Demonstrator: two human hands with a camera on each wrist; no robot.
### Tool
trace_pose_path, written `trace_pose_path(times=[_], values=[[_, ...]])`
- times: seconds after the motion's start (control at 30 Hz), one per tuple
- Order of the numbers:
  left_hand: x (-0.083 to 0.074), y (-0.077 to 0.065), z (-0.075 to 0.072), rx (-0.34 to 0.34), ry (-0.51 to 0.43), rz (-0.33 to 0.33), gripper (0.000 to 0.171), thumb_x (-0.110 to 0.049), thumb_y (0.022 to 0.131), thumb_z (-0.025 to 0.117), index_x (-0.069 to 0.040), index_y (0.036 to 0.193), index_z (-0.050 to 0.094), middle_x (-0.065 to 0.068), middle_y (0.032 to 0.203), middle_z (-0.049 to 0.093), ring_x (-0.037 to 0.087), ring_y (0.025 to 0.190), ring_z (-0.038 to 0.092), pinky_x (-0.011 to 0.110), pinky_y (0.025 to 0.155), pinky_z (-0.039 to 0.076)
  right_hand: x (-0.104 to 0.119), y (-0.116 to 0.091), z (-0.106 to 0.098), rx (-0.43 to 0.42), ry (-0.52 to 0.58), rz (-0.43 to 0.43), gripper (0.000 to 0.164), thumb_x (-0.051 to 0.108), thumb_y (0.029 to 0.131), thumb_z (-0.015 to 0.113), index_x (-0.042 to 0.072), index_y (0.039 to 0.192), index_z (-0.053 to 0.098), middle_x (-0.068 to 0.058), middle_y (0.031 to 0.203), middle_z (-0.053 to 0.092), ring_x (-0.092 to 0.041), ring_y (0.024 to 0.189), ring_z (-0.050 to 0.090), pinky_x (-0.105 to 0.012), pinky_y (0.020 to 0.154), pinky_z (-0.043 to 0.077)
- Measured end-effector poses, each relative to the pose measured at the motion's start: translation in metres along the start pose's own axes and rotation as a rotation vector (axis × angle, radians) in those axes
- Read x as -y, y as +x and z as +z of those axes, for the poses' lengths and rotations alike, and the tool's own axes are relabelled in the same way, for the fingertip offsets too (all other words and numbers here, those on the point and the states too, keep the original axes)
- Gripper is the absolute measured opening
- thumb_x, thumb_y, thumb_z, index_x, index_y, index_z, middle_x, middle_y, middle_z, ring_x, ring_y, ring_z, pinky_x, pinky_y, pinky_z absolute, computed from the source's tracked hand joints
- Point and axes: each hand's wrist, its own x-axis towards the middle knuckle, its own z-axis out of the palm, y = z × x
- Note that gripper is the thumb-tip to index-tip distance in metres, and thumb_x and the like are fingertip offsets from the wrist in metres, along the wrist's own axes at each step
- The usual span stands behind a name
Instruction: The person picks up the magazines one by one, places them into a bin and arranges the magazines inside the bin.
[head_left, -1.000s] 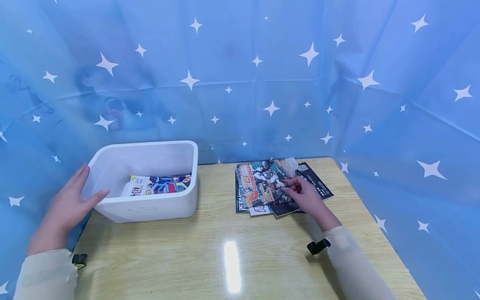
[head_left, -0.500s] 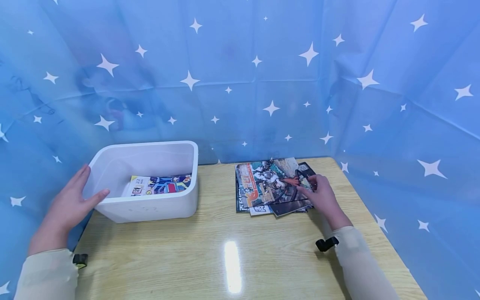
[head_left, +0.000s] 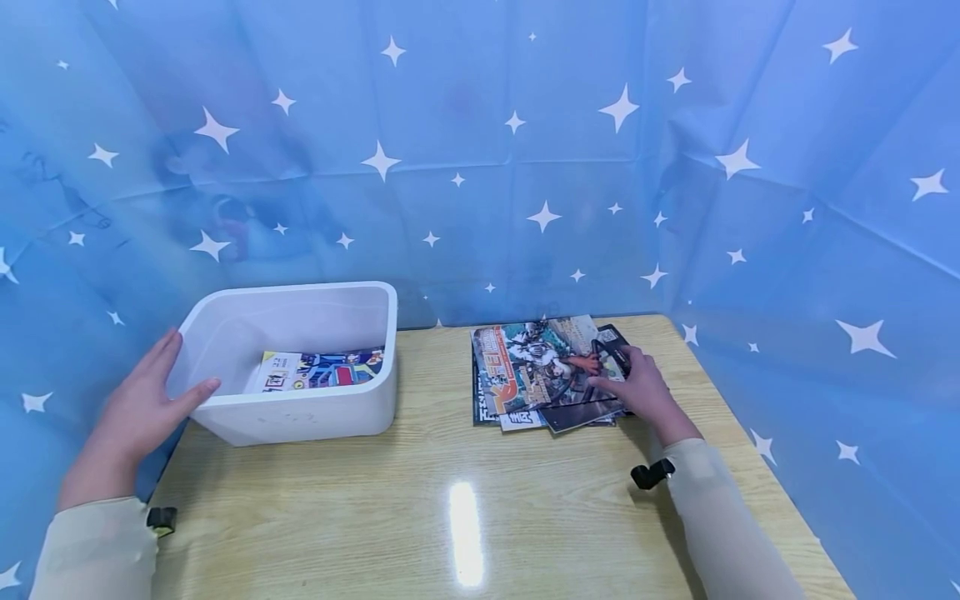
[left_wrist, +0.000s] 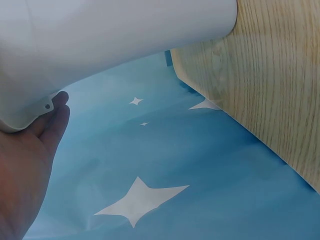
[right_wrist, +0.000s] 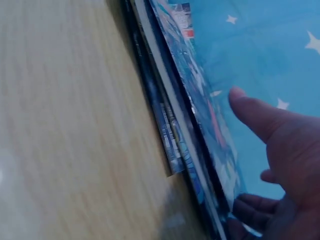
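My left hand (head_left: pixel 141 412) holds the near left corner of a white plastic bin (head_left: pixel 300 421), thumb over the front rim and fingers along the side. In the left wrist view, those fingers (left_wrist: pixel 59 120) reach around the outside of the rim. Inside the bin lie colourful magazines (head_left: pixel 337 369). On the right, my right hand (head_left: pixel 651 393) is at the right edge of a fanned stack of magazines (head_left: pixel 528 362), a dark one (head_left: pixel 613 337) lowest at the right. In the right wrist view, its thumb (right_wrist: pixel 255 112) stands apart above the top cover and its fingers (right_wrist: pixel 255 207) touch the stack's edge.
The wooden table (head_left: pixel 360 517) carries the bin at back left and the stack at back right. A blue curtain with white stars (head_left: pixel 465 208) hangs behind and along both sides. Each sleeve (head_left: pixel 720 508) has a black clip at the wrist.
My right hand has come off the middle of the top magazine and moved right to the stack's right edge. The left hand and bin have stayed in place.
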Motion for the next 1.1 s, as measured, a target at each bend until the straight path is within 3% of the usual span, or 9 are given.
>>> trace_pose_path(times=[0.23, 0.4, 0.67, 0.93, 1.1], values=[[0.001, 0.0, 0.0, 0.001, -0.005, 0.002, 0.104, -0.052, 0.11, 0.064, -0.004, 0.176, 0.0, 0.027, 0.183, -0.003, 0.061, 0.163, 0.004, 0.088, 0.119, 0.014, 0.002, 0.016, -0.007, 0.138, -0.075, -0.015, 0.125, 0.056, 0.093, 0.088, 0.002, 0.177, 0.011, -0.049, 0.162, 0.022, -0.067, 0.139, 0.043, -0.077, 0.11, 0.046], [0.001, 0.0, 0.001, -0.002, -0.009, -0.001, 0.105, -0.053, 0.11, 0.064, -0.004, 0.176, 0.0, 0.026, 0.183, -0.004, 0.061, 0.164, 0.003, 0.088, 0.12, 0.014, 0.004, 0.022, -0.009, 0.207, -0.096, -0.027, 0.129, 0.052, 0.09, 0.092, 0.004, 0.178, 0.01, -0.051, 0.163, 0.016, -0.07, 0.143, 0.037, -0.078, 0.11, 0.045], [0.0, -0.001, 0.0, 0.008, -0.016, -0.004, 0.105, -0.053, 0.11, 0.064, -0.005, 0.176, -0.001, 0.026, 0.183, -0.004, 0.061, 0.164, 0.002, 0.088, 0.119, 0.013, 0.007, 0.025, -0.006, 0.217, -0.12, 0.0, 0.135, 0.049, 0.087, 0.096, 0.008, 0.178, 0.006, -0.051, 0.167, 0.008, -0.074, 0.148, 0.026, -0.079, 0.11, 0.044], [-0.001, -0.001, -0.002, 0.009, -0.003, -0.005, 0.103, -0.052, 0.111, 0.062, -0.004, 0.176, -0.001, 0.026, 0.183, -0.005, 0.062, 0.163, 0.003, 0.089, 0.119, 0.013, 0.017, 0.026, -0.006, 0.211, -0.131, 0.052, 0.135, 0.045, 0.087, 0.097, 0.005, 0.178, 0.004, -0.047, 0.172, 0.011, -0.073, 0.153, 0.014, -0.081, 0.117, 0.035], [0.001, 0.001, 0.0, 0.012, -0.015, 0.003, 0.104, -0.053, 0.11, 0.064, -0.006, 0.176, -0.001, 0.025, 0.183, -0.005, 0.061, 0.164, 0.003, 0.089, 0.119, 0.014, 0.018, 0.026, -0.006, 0.213, -0.13, 0.072, 0.138, 0.043, 0.088, 0.097, 0.006, 0.178, -0.002, -0.05, 0.17, 0.008, -0.075, 0.152, 0.012, -0.081, 0.115, 0.036]])
